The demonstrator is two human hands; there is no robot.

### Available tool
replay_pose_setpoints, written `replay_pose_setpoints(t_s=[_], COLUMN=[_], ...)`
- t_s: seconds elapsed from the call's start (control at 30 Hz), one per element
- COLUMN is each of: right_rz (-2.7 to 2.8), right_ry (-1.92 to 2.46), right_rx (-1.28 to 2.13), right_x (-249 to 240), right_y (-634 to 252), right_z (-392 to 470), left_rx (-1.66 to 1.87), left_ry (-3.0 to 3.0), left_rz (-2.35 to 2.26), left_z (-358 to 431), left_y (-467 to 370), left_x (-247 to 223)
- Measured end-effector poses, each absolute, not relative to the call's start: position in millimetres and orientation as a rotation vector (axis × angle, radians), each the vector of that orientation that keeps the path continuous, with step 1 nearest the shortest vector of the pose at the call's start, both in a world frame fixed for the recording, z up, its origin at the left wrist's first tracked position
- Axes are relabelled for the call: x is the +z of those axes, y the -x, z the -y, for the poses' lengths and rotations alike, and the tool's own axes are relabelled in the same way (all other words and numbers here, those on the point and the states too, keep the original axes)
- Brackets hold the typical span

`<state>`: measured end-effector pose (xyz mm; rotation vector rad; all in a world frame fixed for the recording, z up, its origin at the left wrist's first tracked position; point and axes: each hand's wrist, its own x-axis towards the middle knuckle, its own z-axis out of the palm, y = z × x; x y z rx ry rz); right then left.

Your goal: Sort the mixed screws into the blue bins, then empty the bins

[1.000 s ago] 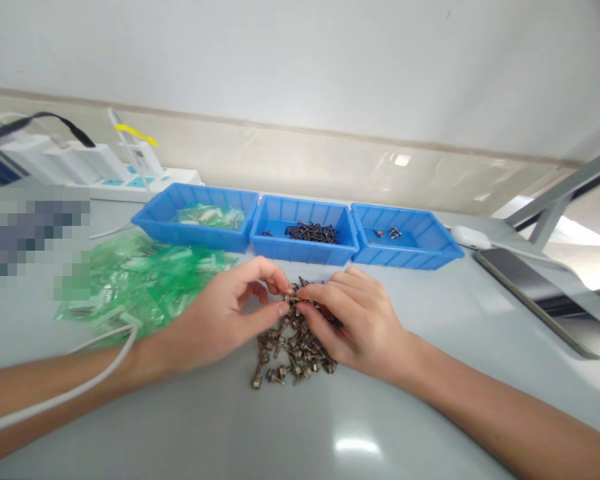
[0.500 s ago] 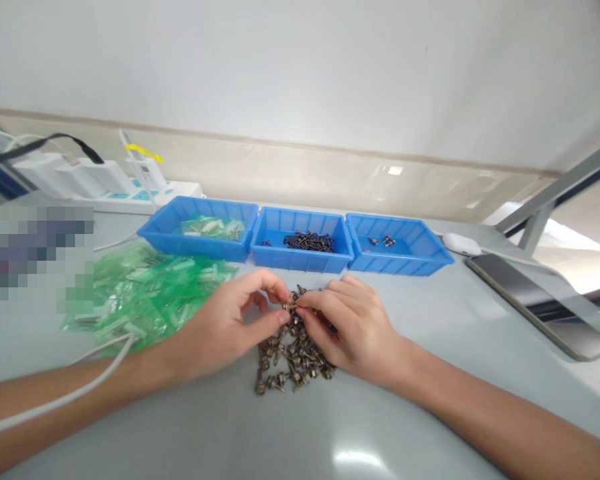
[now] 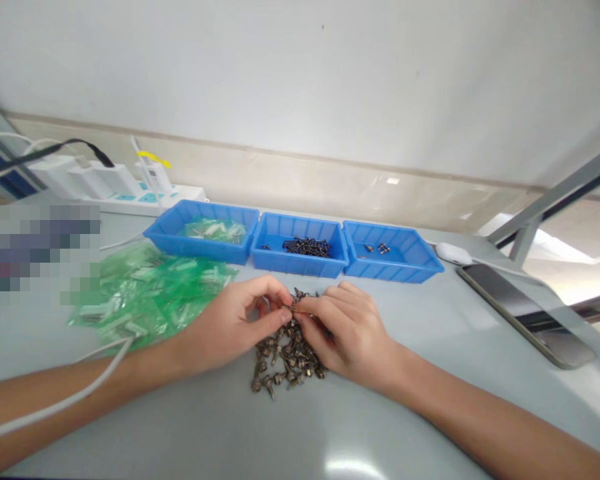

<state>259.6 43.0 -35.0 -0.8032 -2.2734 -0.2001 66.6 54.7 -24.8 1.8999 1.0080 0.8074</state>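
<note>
A small metal screw (image 3: 289, 309) is pinched between both hands' fingertips, mostly covered by them. My left hand (image 3: 245, 320) grips one end of it with thumb and forefinger. From the other side, my right hand (image 3: 347, 330) pinches the screw's other end, its fingers curled. Under and in front of the hands lies a pile of brownish metal screws (image 3: 290, 367) with hex-shaped heads, partly hidden by the right hand.
Three blue bins stand in a row behind: the left bin (image 3: 205, 252) with green packets, the middle bin (image 3: 300, 265) with dark screws (image 3: 307, 247), the right bin (image 3: 393, 272) with a few screws. Green plastic bags (image 3: 150, 287) lie left; a phone (image 3: 525, 317) lies right. A white cable (image 3: 80, 403) crosses my left forearm.
Both hands keep their pinch on the screw and have come slightly closer together. The whole view has shifted a little. A few screws at the pile's near edge lie differently.
</note>
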Motion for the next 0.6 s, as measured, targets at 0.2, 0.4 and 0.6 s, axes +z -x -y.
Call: replay_pose_setpoints(t_s=[0.2,0.4,0.6], right_rz=[2.268,2.296,2.312], right_ry=[0.839,0.835,0.824], right_rx=[-0.159,-0.158,-0.137], right_x=[-32.6,-31.1,-30.9], right_y=[-264.1,-261.8,-261.2], right_z=[-39.4,-40.1,-39.2], left_rx=[0.802,0.803,0.798], left_ry=[-1.953,-1.95,-2.002], left_rz=[-1.042,-1.033,-1.017], left_z=[-54.1,-51.6,-51.3], left_y=[-68.8,-67.0,-65.2], left_x=[-25.2,-24.3,-25.0])
